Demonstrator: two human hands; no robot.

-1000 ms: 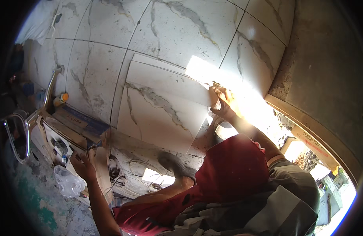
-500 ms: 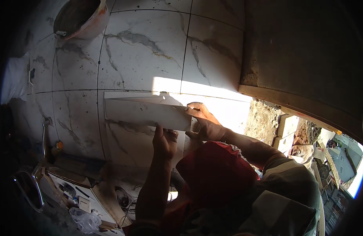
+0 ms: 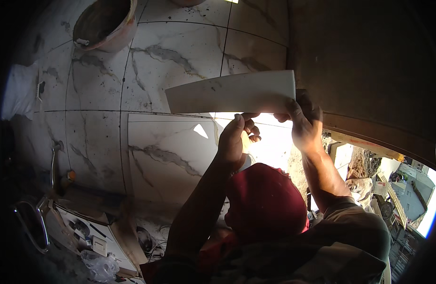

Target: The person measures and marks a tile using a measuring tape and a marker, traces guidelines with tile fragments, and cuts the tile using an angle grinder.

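Observation:
My right hand [image 3: 305, 124] grips the right end of a long pale tile strip [image 3: 230, 92], which is raised across the middle of the view with its thumb on the near face. My left hand [image 3: 233, 137] is just below the strip's lower edge, thumb upright and fingers loosely curled and apart; whether a fingertip touches the edge I cannot tell. Under it lies a larger white tile with grey veining [image 3: 159, 175], partly in bright sunlight.
A bucket [image 3: 102, 40] stands on marbled tiles upper left. A dark panel [image 3: 360, 66] with a wooden edge is at right, beside clutter outside. Lower left are a chrome fixture [image 3: 26, 213], boxes and a plastic bag [image 3: 97, 265]. A red cloth-like shape [image 3: 265, 203] fills the bottom centre.
The strip has risen up the view and shifted right, away from the larger tile. My right hand moved up with it; my left hand, earlier gripping its edge, has moved right and loosened.

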